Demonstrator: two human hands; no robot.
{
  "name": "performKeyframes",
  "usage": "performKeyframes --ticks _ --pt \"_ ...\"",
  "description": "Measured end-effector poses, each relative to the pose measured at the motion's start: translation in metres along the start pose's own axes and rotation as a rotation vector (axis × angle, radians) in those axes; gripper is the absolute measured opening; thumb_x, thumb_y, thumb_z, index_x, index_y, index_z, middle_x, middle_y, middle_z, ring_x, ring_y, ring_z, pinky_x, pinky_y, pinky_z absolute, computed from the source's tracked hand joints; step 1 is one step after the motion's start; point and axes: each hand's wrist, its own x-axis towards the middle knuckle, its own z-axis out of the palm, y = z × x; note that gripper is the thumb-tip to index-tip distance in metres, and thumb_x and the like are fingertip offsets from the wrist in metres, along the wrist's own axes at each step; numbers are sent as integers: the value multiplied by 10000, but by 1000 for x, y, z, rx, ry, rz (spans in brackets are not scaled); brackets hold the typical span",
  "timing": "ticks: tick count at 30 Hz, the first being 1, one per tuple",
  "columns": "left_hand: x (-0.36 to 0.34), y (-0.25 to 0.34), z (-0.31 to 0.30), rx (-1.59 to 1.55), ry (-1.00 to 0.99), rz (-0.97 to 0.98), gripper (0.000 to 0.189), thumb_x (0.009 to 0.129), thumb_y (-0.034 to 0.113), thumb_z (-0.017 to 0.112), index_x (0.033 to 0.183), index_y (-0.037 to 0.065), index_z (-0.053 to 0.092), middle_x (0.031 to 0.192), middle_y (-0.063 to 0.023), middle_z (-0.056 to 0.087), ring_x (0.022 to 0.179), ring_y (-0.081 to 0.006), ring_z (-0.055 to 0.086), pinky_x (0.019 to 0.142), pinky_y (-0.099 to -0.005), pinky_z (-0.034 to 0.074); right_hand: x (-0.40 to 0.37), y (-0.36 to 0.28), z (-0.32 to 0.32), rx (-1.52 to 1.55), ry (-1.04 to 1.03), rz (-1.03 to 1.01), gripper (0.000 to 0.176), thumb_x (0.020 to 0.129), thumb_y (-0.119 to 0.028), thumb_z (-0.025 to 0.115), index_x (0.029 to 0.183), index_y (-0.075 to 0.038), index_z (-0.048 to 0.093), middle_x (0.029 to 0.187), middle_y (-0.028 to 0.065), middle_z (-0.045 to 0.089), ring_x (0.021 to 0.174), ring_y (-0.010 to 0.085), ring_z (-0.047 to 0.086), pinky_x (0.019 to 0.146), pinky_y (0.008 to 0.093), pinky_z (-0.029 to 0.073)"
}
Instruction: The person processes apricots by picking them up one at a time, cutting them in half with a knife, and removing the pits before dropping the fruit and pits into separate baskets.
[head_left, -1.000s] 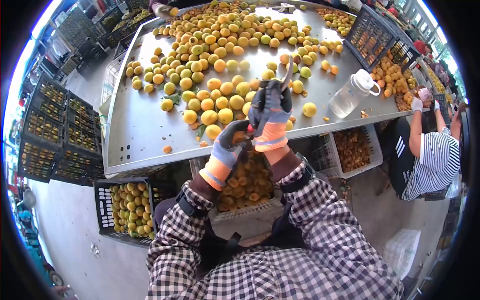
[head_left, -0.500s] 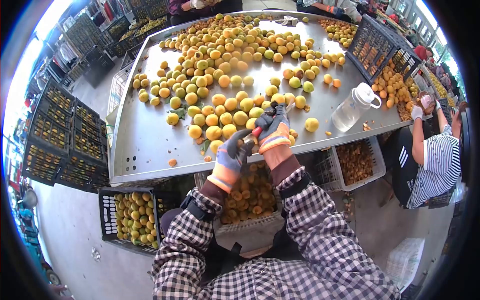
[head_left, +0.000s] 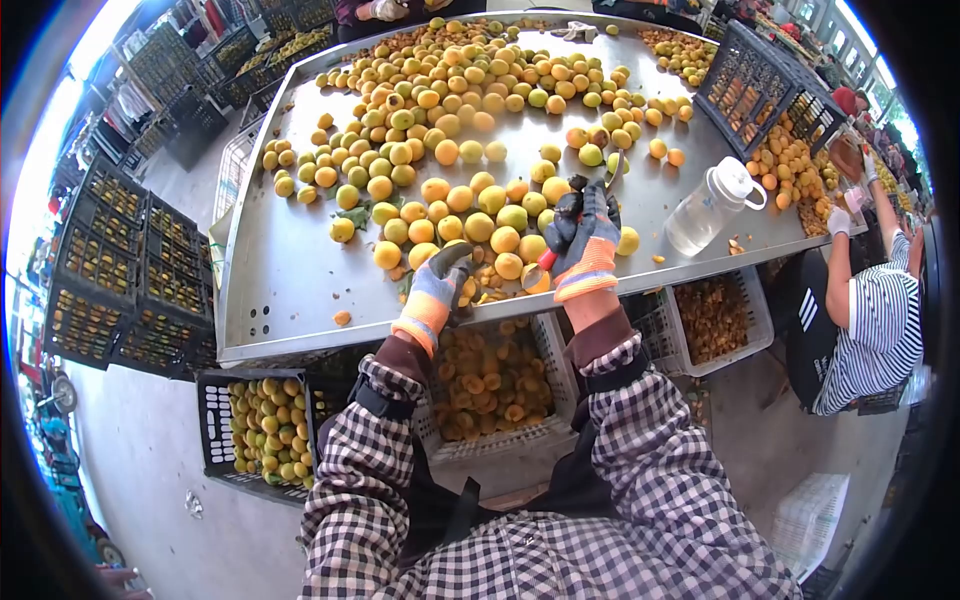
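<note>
At the near table (head_left: 290,270) edge the left hand (head_left: 435,290) rests among the apricots (head_left: 508,266), fingers curled; perhaps pinching one, I cannot tell. The right hand (head_left: 583,245) is clenched around a knife (head_left: 547,259). Picking seems the step; cutting needs one fruit held firmly.

Gloves (head_left: 585,250) are grey with orange cuffs, sleeves (head_left: 640,440) black-white checked, apricots (head_left: 507,239) yellow-orange.

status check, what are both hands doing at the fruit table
left hand at table edge among apricots, grip unclear. right hand shut on red-handled tool. water bottle lying off to the right, apart from both hands.
</note>
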Motion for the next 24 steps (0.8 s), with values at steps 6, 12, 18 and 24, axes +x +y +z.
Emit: performKeyframes --ticks 6,12,18,24 --pt "-36 56 -9 80 -338 65 273 902 82 597 1167 23 633 1013 -91 693 948 -143 627 843 -287 485 -1 -20 -2 -307 13 79 176 909 -269 631 881 -100 594 611 2 524 379 87 374 332 245 258" --pt "-48 38 0 -82 -270 42 275 884 34 633 1157 -3 632 1017 -78 696 930 -119 633 828 -255 499 5 -4 -31 -2114 -417 -108 487 792 -402 707 1112 -54 592 1025 185 672 1003 360 631 856 418 495" --pt "-39 32 -1 -30 -152 51 249 877 31 643 1124 -3 650 966 -64 700 879 -109 630 785 -247 506 2 6 -32 -2254 -511 -27 586 776 -369 703 1230 -50 512 1132 190 639 1097 338 594 919 415 471" --pt "-31 30 -7 -337 -126 -47 500 848 32 684 1321 53 521 1118 -39 642 873 -109 622 616 -228 541 -7 -7 -26 -1145 -640 -180 564 686 -97 827 1194 -63 585 1009 39 668 934 118 602 830 267 490"
